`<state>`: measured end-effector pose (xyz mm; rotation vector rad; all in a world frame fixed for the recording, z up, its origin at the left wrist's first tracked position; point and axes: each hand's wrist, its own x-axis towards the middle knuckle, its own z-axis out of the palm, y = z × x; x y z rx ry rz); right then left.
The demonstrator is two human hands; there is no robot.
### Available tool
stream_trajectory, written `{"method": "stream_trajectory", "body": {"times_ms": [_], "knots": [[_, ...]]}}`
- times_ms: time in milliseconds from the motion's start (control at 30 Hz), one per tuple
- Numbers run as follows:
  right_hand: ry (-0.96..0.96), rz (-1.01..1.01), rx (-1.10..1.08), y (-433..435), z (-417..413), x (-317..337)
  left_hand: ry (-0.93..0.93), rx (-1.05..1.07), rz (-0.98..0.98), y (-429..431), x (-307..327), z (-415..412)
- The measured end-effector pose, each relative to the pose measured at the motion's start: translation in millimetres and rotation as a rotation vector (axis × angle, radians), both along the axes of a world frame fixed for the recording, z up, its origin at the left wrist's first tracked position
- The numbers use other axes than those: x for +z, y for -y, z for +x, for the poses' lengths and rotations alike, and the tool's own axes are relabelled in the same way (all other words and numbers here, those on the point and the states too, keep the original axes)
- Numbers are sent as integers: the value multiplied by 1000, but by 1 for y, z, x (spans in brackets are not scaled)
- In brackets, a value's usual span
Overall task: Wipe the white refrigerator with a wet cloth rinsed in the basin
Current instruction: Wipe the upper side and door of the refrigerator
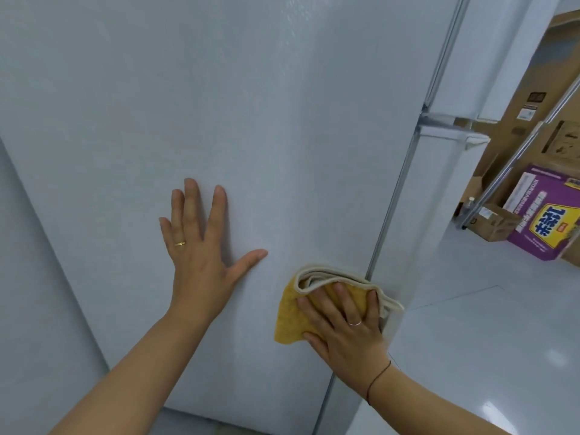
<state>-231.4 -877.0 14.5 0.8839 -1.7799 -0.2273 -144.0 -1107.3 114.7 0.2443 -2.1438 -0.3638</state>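
Yellow folded cloth (pixel 292 312) lies against the white refrigerator (pixel 251 105) side panel, near its right edge. My right hand (pixel 348 328) presses it with flat fingers. My left hand (pixel 201 246), spread and empty, rests on the panel further left. Most of the panel lies up and left of the cloth.

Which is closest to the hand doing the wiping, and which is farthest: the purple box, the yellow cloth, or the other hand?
1. The yellow cloth: under the right hand, pressed on the refrigerator.
2. The left hand: flat on the refrigerator, to the left.
3. The purple box: on the floor, far right.
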Motion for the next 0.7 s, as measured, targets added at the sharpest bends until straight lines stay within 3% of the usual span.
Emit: {"method": "stream_trajectory", "body": {"times_ms": [300, 433, 700], "knots": [[-29, 216, 11, -9, -1, -79, 70, 89, 26, 3, -72, 9], [1, 324, 25, -12, 2, -78, 128, 152, 56, 10, -101, 18], [76, -133, 185, 92, 26, 79, 175, 239, 88, 46, -116, 32]]}}
